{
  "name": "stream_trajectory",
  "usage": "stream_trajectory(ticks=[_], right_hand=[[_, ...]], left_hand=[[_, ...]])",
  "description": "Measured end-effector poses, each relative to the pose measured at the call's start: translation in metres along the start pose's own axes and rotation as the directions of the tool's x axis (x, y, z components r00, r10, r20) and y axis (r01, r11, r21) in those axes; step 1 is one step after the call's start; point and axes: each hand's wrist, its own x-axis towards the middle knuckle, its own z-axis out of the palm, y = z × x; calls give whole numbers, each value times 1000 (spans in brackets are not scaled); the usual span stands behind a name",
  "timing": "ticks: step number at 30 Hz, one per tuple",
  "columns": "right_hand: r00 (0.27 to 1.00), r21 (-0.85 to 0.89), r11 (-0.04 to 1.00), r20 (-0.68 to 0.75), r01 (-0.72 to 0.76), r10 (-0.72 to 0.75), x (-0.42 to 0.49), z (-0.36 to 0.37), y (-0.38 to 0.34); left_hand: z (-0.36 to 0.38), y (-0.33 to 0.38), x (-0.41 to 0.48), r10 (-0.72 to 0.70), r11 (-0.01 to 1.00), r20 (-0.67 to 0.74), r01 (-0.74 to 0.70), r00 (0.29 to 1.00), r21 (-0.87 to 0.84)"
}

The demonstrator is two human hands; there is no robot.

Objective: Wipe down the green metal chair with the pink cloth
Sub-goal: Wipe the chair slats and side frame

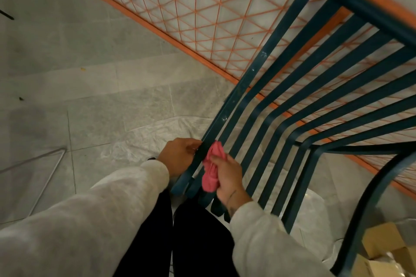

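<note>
pink cloth [211, 170], green chair [292, 87], orange lattice [202, 7]

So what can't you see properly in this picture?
Head view:
- green metal chair: right side cut off by the picture's right edge.
- pink cloth: partly hidden inside the right hand.
- left hand: fingertips hidden behind the chair's outer bar.
- cardboard boxes: blurred, cut off by the bottom corner.

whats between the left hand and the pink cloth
Only the chair's outermost slat, gripped by the left hand, cloth on its other side; head view.
</note>
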Motion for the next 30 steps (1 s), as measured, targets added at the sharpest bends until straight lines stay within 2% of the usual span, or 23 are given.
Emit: stream_trajectory(ticks=[5, 7, 12, 16, 18, 20, 22, 23, 25, 27, 29, 30], right_hand=[[982, -9, 984, 61, 179, -178, 32, -5, -72], [978, -39, 979, 61, 202, -199, 35, -6, -79], [992, 8, 995, 75, 102, -102, 12, -2, -28], [997, -72, 997, 71, 43, -38, -1, -14, -7], [996, -84, 992, 29, 90, -88, 1, -24, -22], [971, -173, 956, 10, 238, -240, 9, -30, -50], [897, -395, 814, 68, 426, -436, 20, -29, -78], [834, -488, 696, 136, 526, -535, 26, -26, -90], [656, -610, 391, 295, 689, -695, 37, -18, -108], [519, -665, 106, 464, 740, -718, 48, -16, -110], [437, -691, -194, 623, 696, -649, 50, -14, -96], [422, -674, -247, 663, 696, -619, 48, -14, -84]], left_hand=[[-3, 2, 8, -49, 999, 23, 49, 999, -22], [-3, 3, 10, -85, 996, 29, 86, 996, -35], [-8, 10, 15, -100, 995, 43, 100, 994, -14], [-6, 16, 27, -78, 997, 20, 78, 997, -23], [-6, 23, 34, -54, 997, 13, 54, 998, -53], [-6, 30, 41, -36, 997, 38, 38, 999, -62], [-5, 32, 46, -30, 998, 51, 33, 998, -51], [-4, 32, 47, -41, 998, 53, 43, 998, -41], [-3, 30, 49, -64, 997, 56, 66, 996, -39], [-1, 27, 49, -77, 995, 65, 81, 995, -65], [-1, 24, 49, -109, 990, 71, 114, 992, -77], [-1, 22, 50, -118, 990, 69, 123, 991, -69]])
